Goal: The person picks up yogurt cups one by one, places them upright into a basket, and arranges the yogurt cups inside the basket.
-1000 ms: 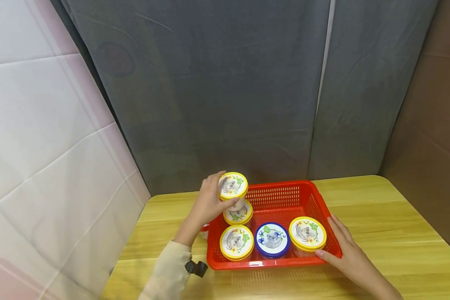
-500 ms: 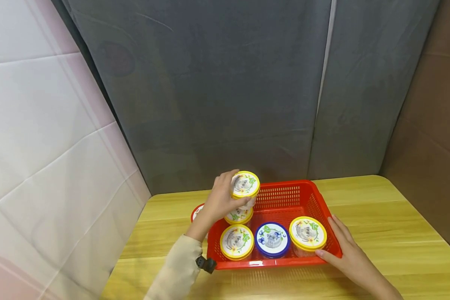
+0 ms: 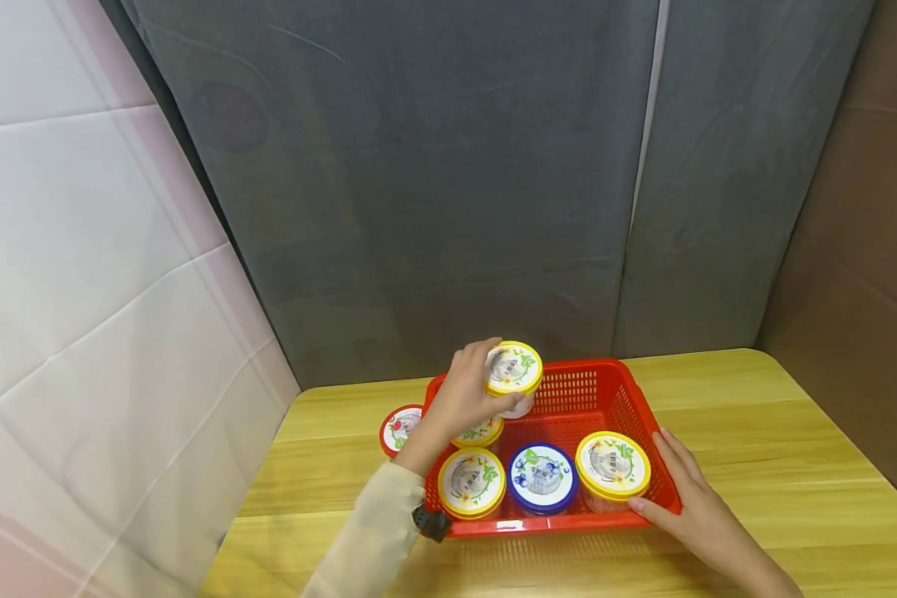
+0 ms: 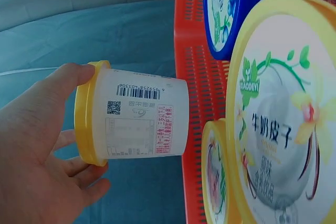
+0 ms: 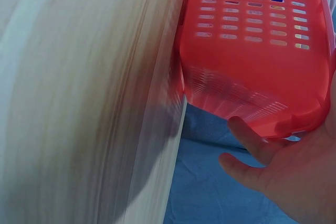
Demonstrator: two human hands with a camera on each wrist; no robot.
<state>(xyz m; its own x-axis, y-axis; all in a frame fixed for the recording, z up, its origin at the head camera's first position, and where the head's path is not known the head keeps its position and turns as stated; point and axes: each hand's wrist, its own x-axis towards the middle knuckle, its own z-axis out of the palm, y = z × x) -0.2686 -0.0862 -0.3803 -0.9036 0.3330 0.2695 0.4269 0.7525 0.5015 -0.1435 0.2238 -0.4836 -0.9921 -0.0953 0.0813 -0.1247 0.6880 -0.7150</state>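
My left hand (image 3: 467,394) grips a yellow-lidded pudding tub (image 3: 514,368) by its lid, holding it above the red basket (image 3: 486,526). In the left wrist view the tub (image 4: 144,114) appears sideways, its white wall printed with a barcode. Below, the basket holds more yellow-lidded tubs (image 3: 472,483) and a blue-lidded tub (image 3: 543,478) along the front. One yellow-lidded tub (image 3: 481,433) behind them is partly hidden by my left hand. My right hand (image 3: 691,502) holds the basket's right front corner, thumb at the rim and fingers outside.
A red-lidded tub (image 3: 399,429) stands on the wooden table (image 3: 329,465), left of the basket, partly covered by my left arm. Grey fabric (image 3: 433,208) hangs behind the table, with a white panel (image 3: 105,274) to the left and a brown one (image 3: 860,249) to the right.
My left hand has carried the yellow-lidded tub rightward, farther over the basket. The red-lidded tub at left has come into fuller view. My right hand and the basket have stayed put.
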